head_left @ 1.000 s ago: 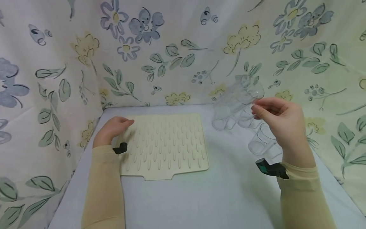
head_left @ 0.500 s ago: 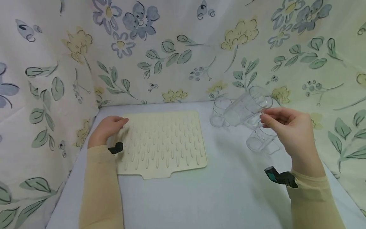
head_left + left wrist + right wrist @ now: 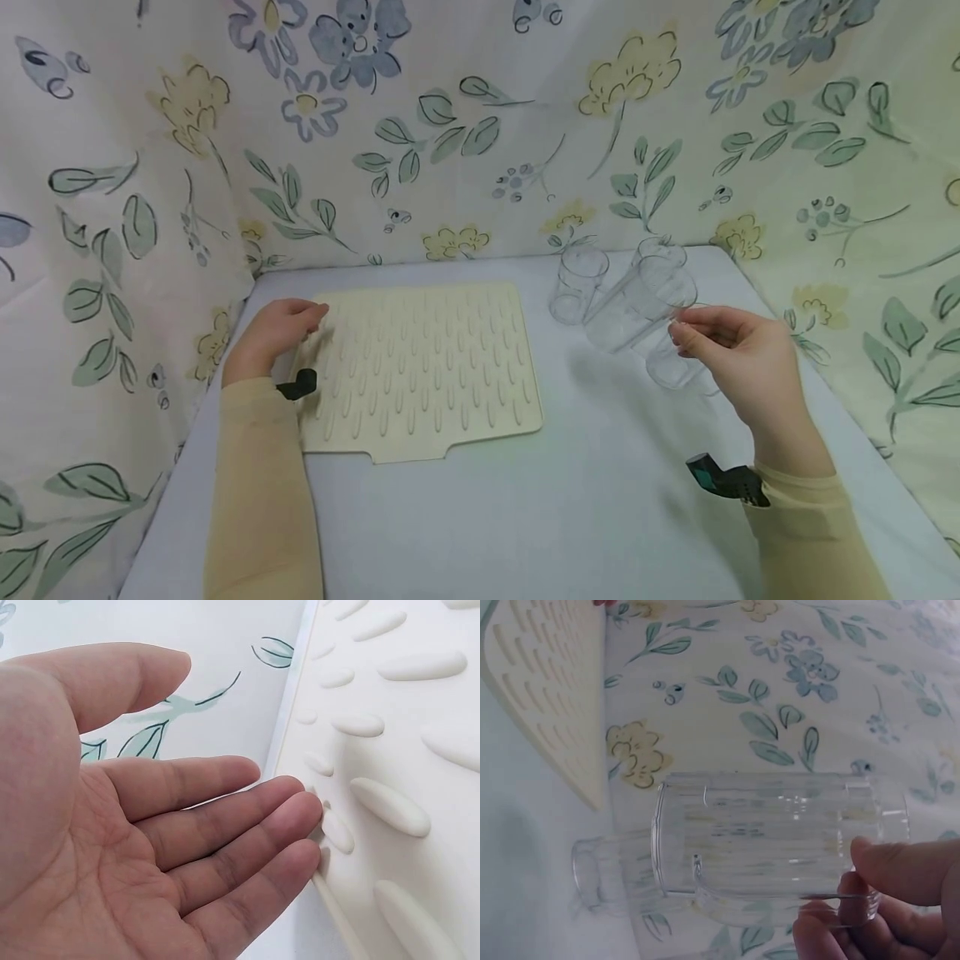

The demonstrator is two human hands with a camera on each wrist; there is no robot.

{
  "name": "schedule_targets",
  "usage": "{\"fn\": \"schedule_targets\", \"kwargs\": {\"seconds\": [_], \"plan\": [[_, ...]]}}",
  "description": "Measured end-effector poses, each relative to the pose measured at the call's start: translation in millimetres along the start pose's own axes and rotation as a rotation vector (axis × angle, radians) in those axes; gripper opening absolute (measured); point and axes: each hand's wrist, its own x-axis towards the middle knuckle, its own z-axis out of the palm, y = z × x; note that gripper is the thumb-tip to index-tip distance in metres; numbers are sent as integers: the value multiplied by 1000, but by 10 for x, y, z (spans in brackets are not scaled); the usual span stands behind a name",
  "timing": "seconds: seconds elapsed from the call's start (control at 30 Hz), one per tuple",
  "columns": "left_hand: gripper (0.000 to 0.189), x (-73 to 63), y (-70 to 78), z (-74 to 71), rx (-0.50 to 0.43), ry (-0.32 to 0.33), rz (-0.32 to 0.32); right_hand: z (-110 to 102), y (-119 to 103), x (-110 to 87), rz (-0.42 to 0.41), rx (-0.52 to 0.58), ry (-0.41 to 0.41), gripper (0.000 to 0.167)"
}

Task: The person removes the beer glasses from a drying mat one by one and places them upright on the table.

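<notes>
In the head view my right hand (image 3: 738,371) holds a clear pitcher (image 3: 633,308) in the air, tilted over the right part of the table. The right wrist view shows thumb and fingers pinching the pitcher's handle (image 3: 780,911) near the rim. A cream drying mat (image 3: 420,367) with raised ridges and a front tab lies left of centre. Beside its left edge is my left hand (image 3: 273,335), fingers nearly straight. In the left wrist view those fingertips (image 3: 304,859) meet the mat's edge, and the palm holds nothing.
Clear glasses stand around the pitcher: one glass (image 3: 567,307) at the back, another (image 3: 662,250) behind the pitcher, and a third (image 3: 670,371) in front, partly hidden by it and the hand. A floral curtain (image 3: 450,192) encloses the white table (image 3: 525,517) at the back and sides.
The pitcher has come down in my right hand, from high against the back curtain toward the table, uncovering the glasses behind it. My left hand stays at the mat's edge.
</notes>
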Motion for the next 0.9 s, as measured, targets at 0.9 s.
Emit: {"fn": "schedule_targets", "kwargs": {"seconds": [0.9], "plan": [[89, -3, 40, -12, 8, -20, -51, 276, 196, -45, -37, -172, -102, 38]]}}
